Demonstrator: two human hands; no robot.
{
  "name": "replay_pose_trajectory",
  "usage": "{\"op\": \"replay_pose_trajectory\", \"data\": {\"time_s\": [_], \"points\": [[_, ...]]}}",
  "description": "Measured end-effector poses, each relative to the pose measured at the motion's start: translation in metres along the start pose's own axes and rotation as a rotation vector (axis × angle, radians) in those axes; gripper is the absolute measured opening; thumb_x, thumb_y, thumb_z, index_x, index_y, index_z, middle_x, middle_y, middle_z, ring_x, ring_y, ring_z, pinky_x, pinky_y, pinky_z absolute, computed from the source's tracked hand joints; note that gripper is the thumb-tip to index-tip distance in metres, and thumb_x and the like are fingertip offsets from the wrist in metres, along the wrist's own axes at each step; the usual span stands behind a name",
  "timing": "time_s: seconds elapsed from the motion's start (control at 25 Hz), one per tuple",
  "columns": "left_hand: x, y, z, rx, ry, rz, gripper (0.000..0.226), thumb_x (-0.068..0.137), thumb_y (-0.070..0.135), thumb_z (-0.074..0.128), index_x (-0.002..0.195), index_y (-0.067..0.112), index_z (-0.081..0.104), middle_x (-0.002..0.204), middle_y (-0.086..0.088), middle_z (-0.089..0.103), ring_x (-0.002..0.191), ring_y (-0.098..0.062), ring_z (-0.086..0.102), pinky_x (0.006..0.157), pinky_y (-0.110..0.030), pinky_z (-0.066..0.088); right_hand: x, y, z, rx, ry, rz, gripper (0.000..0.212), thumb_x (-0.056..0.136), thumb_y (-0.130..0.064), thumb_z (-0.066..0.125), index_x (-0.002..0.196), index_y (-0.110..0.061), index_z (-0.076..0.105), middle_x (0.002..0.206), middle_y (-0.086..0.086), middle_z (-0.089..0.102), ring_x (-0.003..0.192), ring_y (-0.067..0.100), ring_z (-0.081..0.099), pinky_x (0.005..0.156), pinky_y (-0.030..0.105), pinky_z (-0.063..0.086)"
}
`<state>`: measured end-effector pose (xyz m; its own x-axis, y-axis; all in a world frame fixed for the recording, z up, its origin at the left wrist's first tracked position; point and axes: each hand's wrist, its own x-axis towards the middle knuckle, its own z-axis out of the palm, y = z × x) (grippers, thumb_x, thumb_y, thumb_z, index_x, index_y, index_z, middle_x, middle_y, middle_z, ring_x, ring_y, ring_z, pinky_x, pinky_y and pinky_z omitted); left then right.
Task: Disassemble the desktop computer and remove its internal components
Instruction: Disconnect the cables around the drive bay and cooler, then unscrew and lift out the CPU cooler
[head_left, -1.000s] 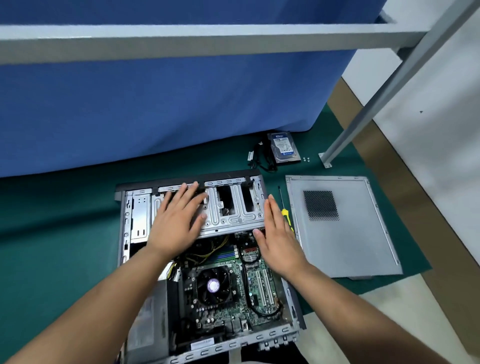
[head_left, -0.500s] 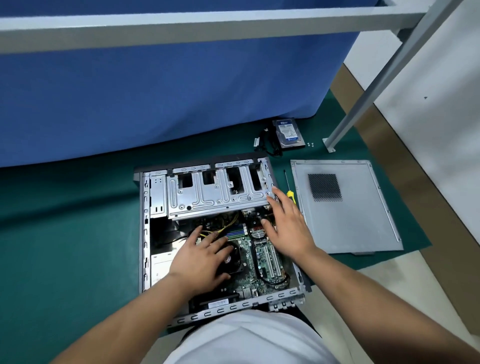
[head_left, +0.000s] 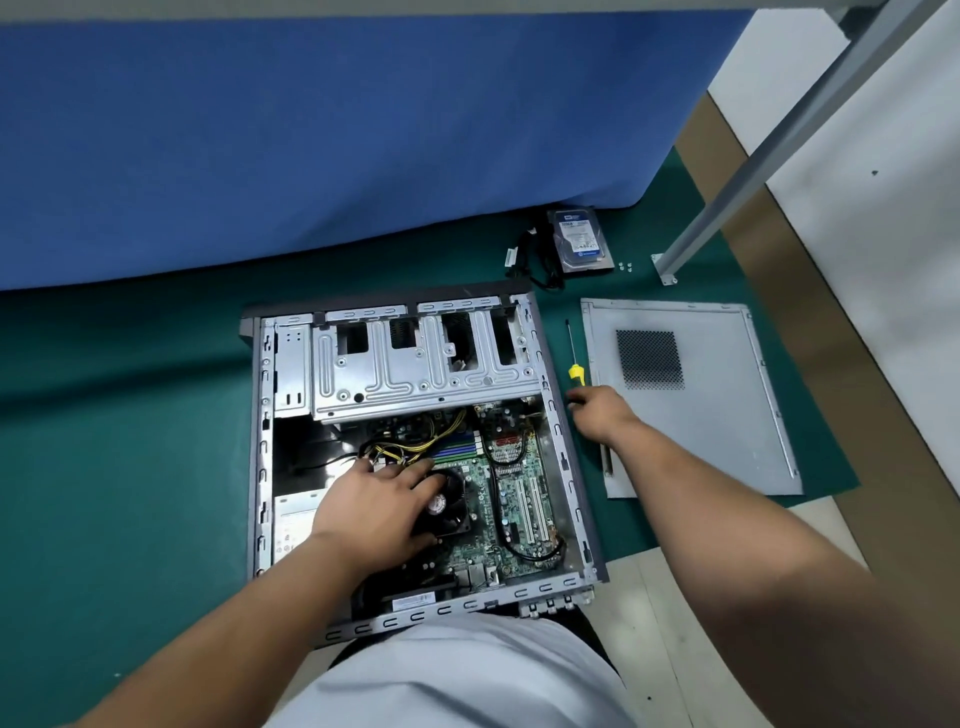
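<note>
On a green floor mat beside a blue curtain, a person kneels over an opened desktop computer case (head_left: 415, 441) lying on its side, its removed side panel (head_left: 691, 395) set flat just to the right. Between case and panel lies a yellow-handled screwdriver (head_left: 574, 361), its long axis running away from the person, thin shaft pointing to the far end and handle toward the body. The right hand (head_left: 597, 410) sits just short of that handle, directly on its near side, fingers loosely curled and holding nothing; whether a fingertip already touches the handle cannot be told. This hand is by far the nearer of the two to the tool, and a short reach forward along the tool's own line would likely bring the handle into the palm. The left hand (head_left: 379, 504) rests inside the case, fingers spread over the black CPU fan (head_left: 447, 506) on the motherboard (head_left: 514, 493), touching it rather than gripping, with yellow and black power cables (head_left: 415, 441) just beyond its fingertips. A hard drive (head_left: 579, 239), already out, lies with a black cable (head_left: 535, 260) and small screws (head_left: 625, 266) at the mat's far edge, suggesting the strip-down is only partly done
</note>
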<state>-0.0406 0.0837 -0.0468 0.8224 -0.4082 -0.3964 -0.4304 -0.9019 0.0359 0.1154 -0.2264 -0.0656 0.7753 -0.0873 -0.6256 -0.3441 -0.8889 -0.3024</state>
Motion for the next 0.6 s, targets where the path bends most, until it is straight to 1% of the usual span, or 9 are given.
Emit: {"op": "replay_pose_trajectory", "data": {"time_s": [0.08,0.16,0.2,0.28,0.36,0.44,0.52,0.6], "points": [[0.001,0.001,0.002,-0.007,0.014,0.000,0.078,0.088,0.074,0.046,0.154,0.037,0.026,0.168,0.007,0.023,0.139,-0.019,0.048,0.106,-0.043,0.038,0.004,0.004,0.010,-0.076,0.009,0.023,0.042,0.103,-0.018,0.051,0.145,-0.016,0.057,0.156,0.012,0.040,0.133,0.036,0.052,0.117,0.037,0.038],[0.001,0.000,0.002,-0.003,0.021,-0.003,0.078,0.088,0.074,0.046,0.154,0.036,0.026,0.167,0.007,0.024,0.139,-0.018,0.049,0.106,-0.043,0.038,0.003,0.007,0.017,-0.084,0.062,0.040,0.043,0.100,-0.011,0.051,0.143,-0.018,0.058,0.152,0.012,0.038,0.128,0.036,0.054,0.116,0.035,0.039],[0.001,0.000,0.002,-0.002,0.024,-0.002,0.079,0.088,0.074,0.045,0.155,0.036,0.026,0.167,0.008,0.024,0.139,-0.017,0.049,0.106,-0.043,0.038,0.001,0.008,0.020,-0.074,0.083,0.037,0.043,0.098,-0.007,0.050,0.138,-0.018,0.061,0.149,0.012,0.039,0.123,0.035,0.057,0.113,0.033,0.041],[0.001,0.000,0.001,-0.003,0.029,-0.001,0.080,0.088,0.074,0.045,0.155,0.036,0.026,0.167,0.008,0.024,0.139,-0.017,0.048,0.106,-0.042,0.038,-0.004,0.012,0.024,-0.058,0.103,0.027,0.037,0.095,0.000,0.047,0.120,-0.020,0.066,0.138,0.011,0.043,0.108,0.032,0.060,0.103,0.029,0.045],[0.000,0.000,0.001,0.001,0.029,-0.002,0.080,0.088,0.074,0.044,0.155,0.036,0.026,0.167,0.008,0.025,0.138,-0.018,0.049,0.106,-0.042,0.039,-0.011,0.015,0.028,-0.062,0.098,0.028,0.034,0.093,0.004,0.042,0.101,-0.023,0.062,0.129,0.010,0.044,0.093,0.027,0.057,0.090,0.027,0.046],[0.000,0.000,0.000,0.000,0.034,-0.003,0.080,0.088,0.075,0.044,0.155,0.035,0.027,0.167,0.008,0.025,0.138,-0.018,0.049,0.106,-0.043,0.039,-0.018,0.017,0.032,-0.045,0.088,0.023,0.035,0.090,0.007,0.039,0.090,-0.024,0.057,0.124,0.009,0.046,0.084,0.024,0.054,0.082,0.026,0.042],[-0.001,0.000,-0.003,-0.004,0.042,-0.006,0.079,0.089,0.076,0.038,0.155,0.035,0.028,0.167,0.008,0.025,0.140,-0.017,0.048,0.108,-0.043,0.037,-0.025,0.019,0.031,0.043,0.100,0.019,0.032,0.091,0.005,0.042,0.089,-0.024,0.057,0.122,0.011,0.053,0.089,0.026,0.057,0.083,0.027,0.043],[-0.003,0.002,-0.007,-0.033,0.088,-0.010,0.077,0.091,0.077,0.027,0.155,0.036,0.031,0.166,0.009,0.027,0.141,-0.014,0.047,0.110,-0.043,0.036,-0.032,0.018,0.024,0.220,0.157,0.023,0.021,0.093,-0.002,0.053,0.094,-0.021,0.060,0.118,0.011,0.064,0.099,0.029,0.063,0.087,0.029,0.050]]}}
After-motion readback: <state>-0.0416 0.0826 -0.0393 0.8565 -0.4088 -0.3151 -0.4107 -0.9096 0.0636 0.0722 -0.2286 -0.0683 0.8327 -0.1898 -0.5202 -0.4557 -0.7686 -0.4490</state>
